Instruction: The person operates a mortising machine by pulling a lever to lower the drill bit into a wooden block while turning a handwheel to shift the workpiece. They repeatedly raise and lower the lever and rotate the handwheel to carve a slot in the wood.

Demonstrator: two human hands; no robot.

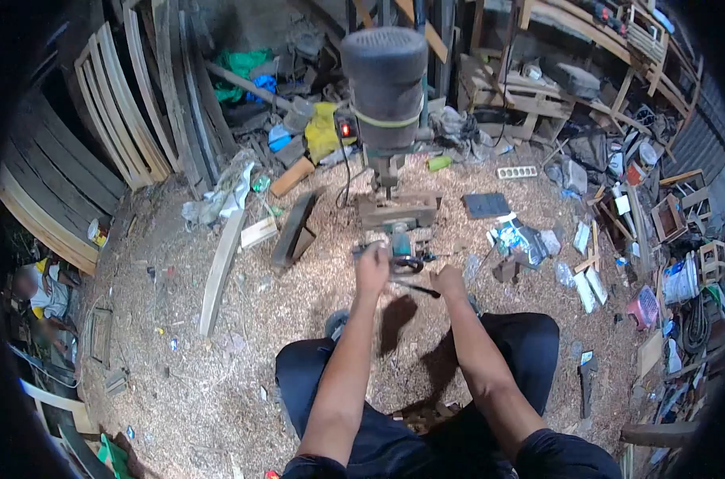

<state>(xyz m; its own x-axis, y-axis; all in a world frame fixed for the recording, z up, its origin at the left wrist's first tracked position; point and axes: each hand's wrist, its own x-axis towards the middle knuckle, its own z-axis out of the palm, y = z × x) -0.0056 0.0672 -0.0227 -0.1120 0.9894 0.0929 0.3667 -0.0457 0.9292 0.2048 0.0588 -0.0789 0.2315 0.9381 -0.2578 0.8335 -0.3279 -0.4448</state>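
In front of me stands a machine like a drill press or mortiser, with a large dark motor [384, 88] on top and a bit [388, 190] below it. A wooden block [398, 211] lies under the bit. Low on the machine's front is a dark handwheel [408, 264]. My left hand [373, 270] is closed at the wheel's left side; what its fingers grip is hidden. My right hand [448, 283] is closed to the right of the wheel, its grip also hidden. Between the hands a thin lever [416, 288] with a black tip points right.
Wood shavings [242, 375] cover the floor. Curved boards [223, 271] and a dark timber piece [296, 227] lie left of the machine. More boards [111, 104] lean at the back left. Scrap and a power strip [516, 172] lie right. Another person [47, 291] sits far left.
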